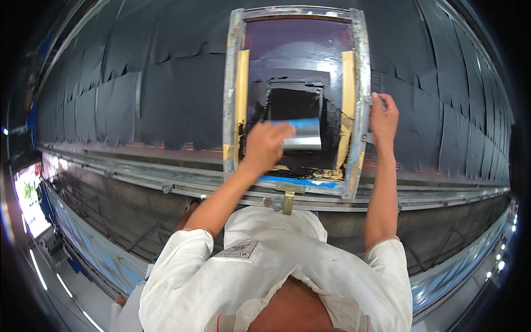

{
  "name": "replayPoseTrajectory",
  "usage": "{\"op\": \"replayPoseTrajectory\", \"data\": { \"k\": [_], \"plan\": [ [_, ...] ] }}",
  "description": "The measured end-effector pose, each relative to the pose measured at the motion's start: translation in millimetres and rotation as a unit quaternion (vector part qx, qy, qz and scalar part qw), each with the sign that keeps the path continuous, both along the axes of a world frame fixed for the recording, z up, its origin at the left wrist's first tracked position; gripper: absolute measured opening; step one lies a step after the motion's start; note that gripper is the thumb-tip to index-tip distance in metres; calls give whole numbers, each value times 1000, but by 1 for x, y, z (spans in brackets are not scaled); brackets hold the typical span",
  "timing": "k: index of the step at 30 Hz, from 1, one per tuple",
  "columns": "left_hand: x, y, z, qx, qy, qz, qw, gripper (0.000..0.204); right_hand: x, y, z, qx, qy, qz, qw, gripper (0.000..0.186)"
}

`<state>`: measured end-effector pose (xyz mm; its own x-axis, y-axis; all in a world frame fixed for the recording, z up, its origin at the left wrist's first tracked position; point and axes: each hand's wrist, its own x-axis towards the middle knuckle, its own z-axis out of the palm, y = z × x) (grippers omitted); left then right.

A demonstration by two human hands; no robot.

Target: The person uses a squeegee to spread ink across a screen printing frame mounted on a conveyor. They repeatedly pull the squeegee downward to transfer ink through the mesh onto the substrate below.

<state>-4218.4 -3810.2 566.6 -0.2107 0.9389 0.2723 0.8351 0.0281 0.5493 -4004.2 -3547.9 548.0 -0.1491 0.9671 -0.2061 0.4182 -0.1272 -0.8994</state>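
Observation:
In front of me lies a screen-printing frame (360, 72) with metal sides, its mesh dark purple at the far end. My left hand (266, 145) is closed round the left end of a squeegee (303, 143) with a metal holder and a blue strip. The squeegee is over the near half of the mesh, among black ink (295, 102) that surrounds a dark rectangle. At the frame's right side, my right hand (384, 120) has its fingers curled and pinched at the edge, by a small metal bracket (367, 137). What lies inside that pinch is partly hidden.
Yellowish tape (347, 83) runs along the mesh's inner sides, and blue tape (301, 181) along its near end. Dark fabric panels (182, 105) cover the long table on both sides. A metal rail (138, 166) with a brass-coloured clamp (288, 202) borders the near edge.

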Motion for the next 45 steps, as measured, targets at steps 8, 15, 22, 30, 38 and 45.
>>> {"op": "replayPoseTrajectory", "data": {
  "k": [8, 15, 22, 30, 38, 45],
  "plan": [
    [33, -32, 31, -6, 30, 28, 999, 43, 6, -5, 13, -46, 100, 2, 994, 23],
    [30, -42, 61, -47, 89, 24, 995, 41, 1, -11, -15, 16, 126, 24, 992, 23],
    [49, -81, 51, -46, 79, -43, 995, 42, 10, -7, 7, -9, 84, -8, 996, 24],
    [6, -7, 46, -41, 62, -30, 997, 35, 6, -5, -3, 55, -70, 13, 996, 27],
    [-74, 99, 56, -97, -40, -44, 994, 10, -56, 11, 83, 117, -29, 316, 941, 47],
    [-101, 150, 63, -242, -26, -32, 969, 21, -141, 21, 78, 159, -228, 532, 800, 30]
  ]
}}
